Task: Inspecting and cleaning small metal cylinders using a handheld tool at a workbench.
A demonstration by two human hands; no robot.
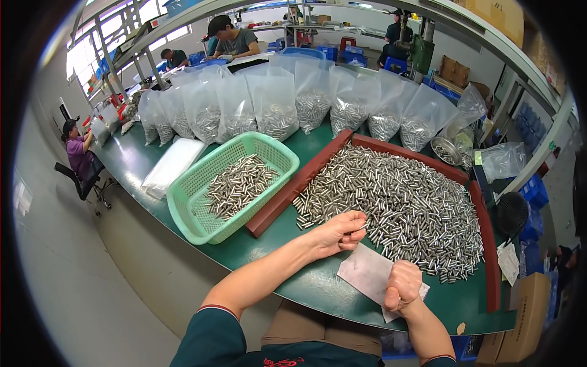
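Note:
My left hand (340, 234) is closed in a pinch on a small metal pin (364, 226), just over the near edge of a wide heap of silvery metal pins (406, 211). To its right my right hand (404, 284) is curled into a fist above a pale sheet (363, 266); whatever is inside it, if anything, is hidden. Dark red bars (292, 199) frame the heap on the left, back and right. Left of the heap stands a light green plastic basket (183, 215), with a smaller pile of pins (243, 185) in it.
Clear plastic bags filled with pins (278, 119) line the back of the green table (257, 254). Flat plastic bags (173, 164) lie behind the basket. A metal bowl (445, 151) and a black fan (511, 214) are at the right. Other people work farther off.

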